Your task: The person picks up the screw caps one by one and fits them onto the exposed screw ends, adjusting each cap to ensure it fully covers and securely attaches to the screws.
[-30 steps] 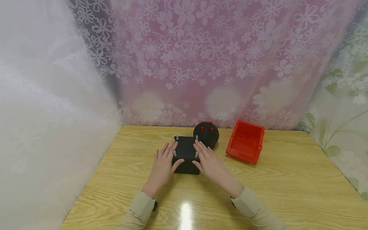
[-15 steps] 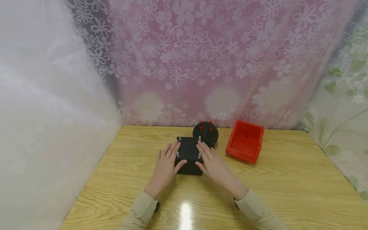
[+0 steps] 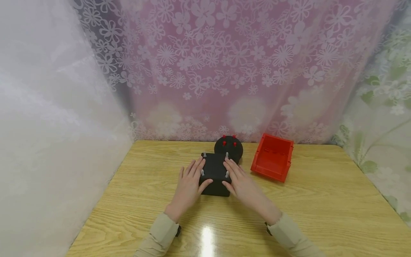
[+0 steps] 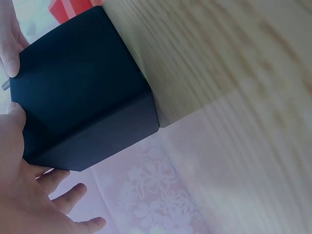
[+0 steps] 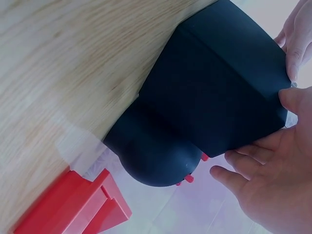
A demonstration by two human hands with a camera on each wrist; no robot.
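A black box [image 3: 214, 186] stands on the wooden table, with a grey translucent peg at each top corner. My left hand [image 3: 187, 186] rests along its left edge and my right hand [image 3: 245, 189] along its right edge, fingers extended and thumbs at the near side. In the left wrist view, the left thumb touches the box [image 4: 83, 78] near its upper edge, and some fingers spread free beyond it. Behind the box's right corner is a round black block [image 3: 228, 147] with several red pegs on top; the box partly hides it.
A red open bin [image 3: 272, 159] sits tilted toward me at the back right of the wooden table [image 3: 321, 200]. A pink flowered curtain [image 3: 199, 71] hangs along the table's back edge, with pale cloth [image 3: 48, 125] on the left.
Both hands have slid the box a little to the right, so it overlaps the round block more. The round block and the red bin have stayed in place.
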